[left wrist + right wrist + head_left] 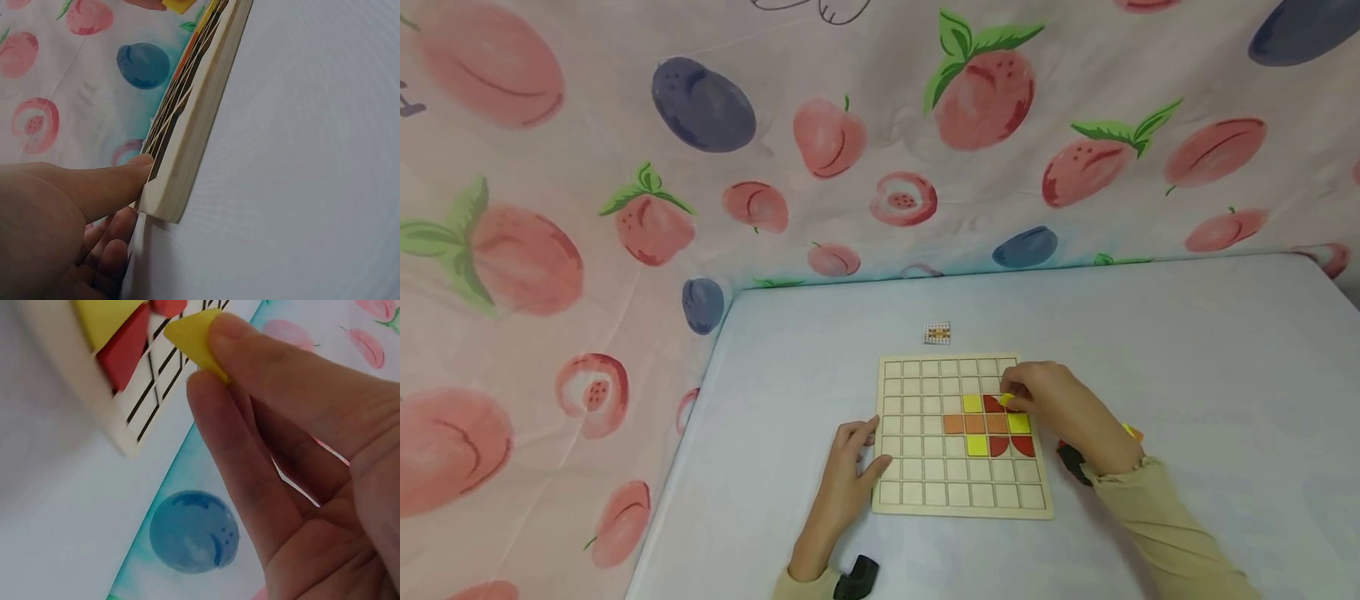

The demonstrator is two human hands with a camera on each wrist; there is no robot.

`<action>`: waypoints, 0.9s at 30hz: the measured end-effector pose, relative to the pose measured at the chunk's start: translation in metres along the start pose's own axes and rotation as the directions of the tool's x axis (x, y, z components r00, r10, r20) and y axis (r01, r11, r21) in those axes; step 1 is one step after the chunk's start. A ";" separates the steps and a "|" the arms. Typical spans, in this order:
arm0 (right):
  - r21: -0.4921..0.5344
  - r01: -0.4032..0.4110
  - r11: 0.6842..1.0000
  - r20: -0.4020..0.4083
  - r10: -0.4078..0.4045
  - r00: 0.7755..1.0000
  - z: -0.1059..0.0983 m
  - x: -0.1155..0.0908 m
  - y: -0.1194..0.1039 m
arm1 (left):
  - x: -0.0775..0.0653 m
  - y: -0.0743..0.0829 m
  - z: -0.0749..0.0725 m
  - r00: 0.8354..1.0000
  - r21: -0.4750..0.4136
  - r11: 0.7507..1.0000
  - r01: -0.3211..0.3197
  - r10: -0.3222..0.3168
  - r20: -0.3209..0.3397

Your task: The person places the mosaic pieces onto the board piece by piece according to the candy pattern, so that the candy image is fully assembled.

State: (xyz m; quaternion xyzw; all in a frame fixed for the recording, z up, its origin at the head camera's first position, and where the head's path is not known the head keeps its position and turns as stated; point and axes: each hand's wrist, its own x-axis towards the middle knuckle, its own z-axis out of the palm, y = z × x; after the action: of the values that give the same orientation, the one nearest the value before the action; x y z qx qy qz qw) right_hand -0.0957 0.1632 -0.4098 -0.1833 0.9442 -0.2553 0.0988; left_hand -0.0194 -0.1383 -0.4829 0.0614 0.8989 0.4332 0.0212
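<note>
A pale wooden grid board (917, 496) lies on the white table, holding yellow, orange and red tiles in its right half. Between thumb and fingertips my right hand (1060, 404) pinches a yellow tile (194, 337), over the board's right side. Near it sits a red piece (992, 404), partly covered by the hand. Below are a row of orange tiles (975, 424) and two rounded red pieces (1023, 447). My left hand (842, 479) rests at the board's left edge, its thumb (119, 187) touching the rim and its other fingers loosely bent beside it.
Behind the board lies a small patterned card (937, 333). Loose orange and yellow tiles (1133, 432) show partly behind my right wrist. A fruit-print cloth (850, 167) hangs at the back and left of the table (790, 367).
</note>
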 end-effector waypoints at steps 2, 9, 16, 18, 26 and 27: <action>0.001 0.010 1.000 0.001 -0.010 1.000 0.003 0.003 -0.004 | 0.000 0.000 0.000 1.000 0.001 1.000 0.004 -0.004 0.000; 0.003 0.100 0.995 -0.034 -0.100 0.994 0.010 0.009 -0.012 | -0.001 -0.001 0.000 1.000 -0.001 1.000 0.005 -0.005 0.002; -0.038 0.111 0.993 0.004 -0.111 0.994 0.010 0.020 -0.023 | -0.001 0.000 -0.001 1.000 -0.002 1.000 0.004 -0.004 -0.003; -0.046 0.135 0.990 0.008 -0.134 0.991 0.010 0.022 -0.025 | -0.001 0.000 0.000 1.000 -0.002 1.000 0.003 -0.003 -0.003; -0.019 0.170 0.985 0.019 -0.170 0.985 0.016 0.028 -0.033 | 0.000 0.002 0.000 1.000 0.002 1.000 0.003 -0.003 -0.004; -0.018 0.174 0.985 0.017 -0.174 0.985 0.017 0.028 -0.034 | 0.000 0.002 0.000 1.000 0.002 1.000 0.003 -0.003 -0.005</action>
State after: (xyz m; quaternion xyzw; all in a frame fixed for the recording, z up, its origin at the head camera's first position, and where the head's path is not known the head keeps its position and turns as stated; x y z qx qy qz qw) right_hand -0.1071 0.1176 -0.4091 -0.2679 0.9262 -0.2524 0.0818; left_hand -0.0191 -0.1374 -0.4815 0.0592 0.8994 0.4327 0.0195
